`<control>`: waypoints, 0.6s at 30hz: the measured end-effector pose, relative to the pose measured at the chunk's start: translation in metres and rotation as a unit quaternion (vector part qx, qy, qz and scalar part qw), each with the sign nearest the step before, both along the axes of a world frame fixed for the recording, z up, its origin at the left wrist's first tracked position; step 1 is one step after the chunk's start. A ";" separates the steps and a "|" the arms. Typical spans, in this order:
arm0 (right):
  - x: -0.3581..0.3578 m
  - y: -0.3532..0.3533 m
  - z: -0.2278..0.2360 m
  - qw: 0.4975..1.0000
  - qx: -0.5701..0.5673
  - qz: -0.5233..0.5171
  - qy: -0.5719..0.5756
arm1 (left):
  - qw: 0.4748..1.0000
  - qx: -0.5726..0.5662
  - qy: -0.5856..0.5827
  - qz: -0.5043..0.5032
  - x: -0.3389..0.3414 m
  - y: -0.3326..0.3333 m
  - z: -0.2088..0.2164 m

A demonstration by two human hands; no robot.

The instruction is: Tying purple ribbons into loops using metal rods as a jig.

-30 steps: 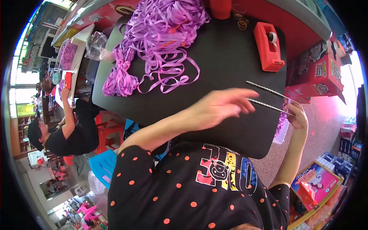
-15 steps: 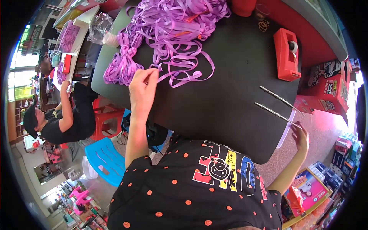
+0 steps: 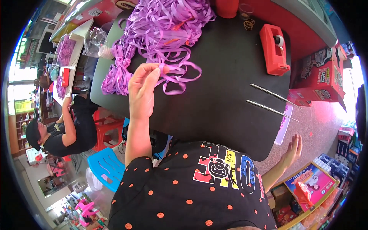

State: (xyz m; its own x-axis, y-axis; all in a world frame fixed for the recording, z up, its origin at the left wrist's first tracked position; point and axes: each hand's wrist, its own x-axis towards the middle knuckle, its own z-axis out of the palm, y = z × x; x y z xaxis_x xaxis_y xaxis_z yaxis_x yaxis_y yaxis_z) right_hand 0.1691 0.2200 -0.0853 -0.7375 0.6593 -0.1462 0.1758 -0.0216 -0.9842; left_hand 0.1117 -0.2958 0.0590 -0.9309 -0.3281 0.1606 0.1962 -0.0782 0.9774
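My left hand (image 3: 142,92) is above the near left part of the black table (image 3: 214,111), its thumb and forefinger pinched on a purple ribbon (image 3: 175,92). Loose loops hang from the pinch, to the right of the fingers. Behind them rises a large heap of purple ribbons (image 3: 165,23) with a few orange-red strips in it. A tied bundle of purple ribbon (image 3: 116,78) lies left of my wrist. Past the table's right edge, my right hand (image 3: 293,151) is held out empty with its fingers straight. Nearest to it, two twisted metal rods (image 3: 268,109) jut over that edge.
A red tape dispenser (image 3: 274,53) stands at the far right, near some rubber bands (image 3: 249,24) and a red container (image 3: 227,8). A pale tray (image 3: 283,132) shows below the right edge. On the left are a blue stool (image 3: 105,168) and a seated co-worker (image 3: 74,126) at another table.
My right hand has left the end of the near metal rod and dropped lower, its fingers straightening. My left hand still pinches the ribbon, now drawn slightly closer with its loops bunched.
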 end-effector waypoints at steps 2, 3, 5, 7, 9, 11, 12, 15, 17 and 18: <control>-0.003 -0.022 0.038 0.992 0.042 -0.052 0.109 | 0.996 0.034 0.024 -0.078 -0.008 0.012 0.032; -0.006 -0.030 0.054 0.991 0.043 -0.062 0.114 | 0.986 0.069 0.043 -0.149 -0.013 0.017 0.046; -0.013 -0.042 0.082 0.969 0.030 0.089 0.227 | 0.979 0.019 0.067 -0.193 -0.022 0.028 0.078; -0.025 -0.062 0.108 0.932 0.082 0.223 0.272 | 0.966 -0.030 0.096 -0.237 -0.028 0.043 0.108; -0.038 -0.114 0.153 0.897 0.150 0.313 0.273 | 0.943 -0.111 0.139 -0.283 -0.037 0.070 0.124; -0.054 -0.155 0.176 0.906 0.086 0.346 0.228 | 0.926 -0.064 0.168 -0.331 -0.041 0.094 0.133; -0.068 -0.163 0.180 0.891 0.060 0.407 0.195 | 0.917 -0.027 0.186 -0.351 -0.038 0.100 0.139; -0.087 -0.164 0.181 0.851 -0.071 0.521 0.003 | 0.897 0.042 0.167 -0.407 -0.042 0.120 0.146; -0.094 -0.163 0.161 0.839 -0.180 0.514 0.004 | 0.831 0.094 0.187 -0.516 -0.043 0.127 0.138; -0.094 -0.163 0.164 0.855 -0.177 0.486 0.043 | 0.809 0.084 0.191 -0.549 -0.039 0.128 0.132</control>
